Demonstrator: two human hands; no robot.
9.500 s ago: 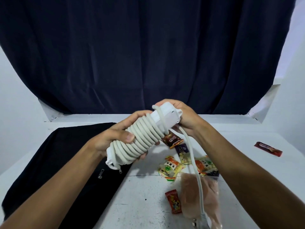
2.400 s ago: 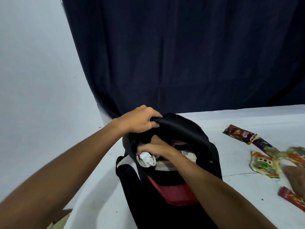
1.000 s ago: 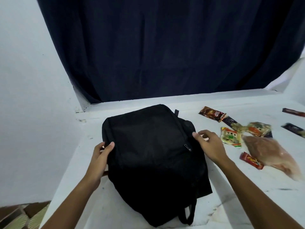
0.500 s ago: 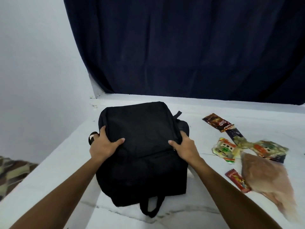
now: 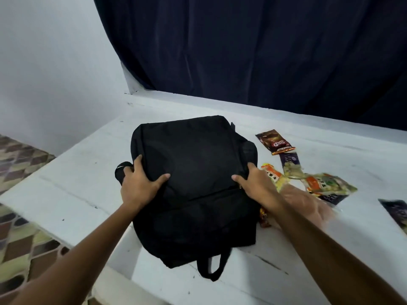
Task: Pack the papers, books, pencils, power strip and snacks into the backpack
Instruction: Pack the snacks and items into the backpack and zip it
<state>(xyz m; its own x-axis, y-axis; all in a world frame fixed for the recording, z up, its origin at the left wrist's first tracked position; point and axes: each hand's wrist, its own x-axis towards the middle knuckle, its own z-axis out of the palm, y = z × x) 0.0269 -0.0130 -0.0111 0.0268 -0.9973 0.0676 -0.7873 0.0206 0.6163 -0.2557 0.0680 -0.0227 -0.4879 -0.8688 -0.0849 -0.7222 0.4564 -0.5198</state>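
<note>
Bag: The black backpack (image 5: 193, 186) lies flat on the white table (image 5: 88, 190), its front face up and its top loop (image 5: 210, 268) toward the person.
What changed: A moment ago the bag stood up with its top open and the white power strip was going in. Now it has been laid down and slid a bit closer to the snacks.
Left hand: The left hand (image 5: 141, 183) grips the bag's left side, thumb on top, fingers curled round the edge beside a strap (image 5: 121, 172).
Right hand: The right hand (image 5: 255, 183) grips the bag's right side the same way, near a small zip pull (image 5: 240, 187).
Snacks: They are not packed yet. A brown packet (image 5: 274, 143) and a dark purple one (image 5: 289, 160) lie to the right of the bag. An orange and yellow packet (image 5: 273, 175) touches the right hand. A green and orange packet (image 5: 328, 186) is a bit farther right. A small red one (image 5: 263, 217) peeks out by the bag's right edge. A see-through bag of something pink (image 5: 308, 203) looks blurry, so I cannot tell what it is.
Other things: No papers, books or pencils can be seen on the table.
What it means: I think the power strip is inside now. The snacks look like the next job, and a pocket has to be opened first.
</note>
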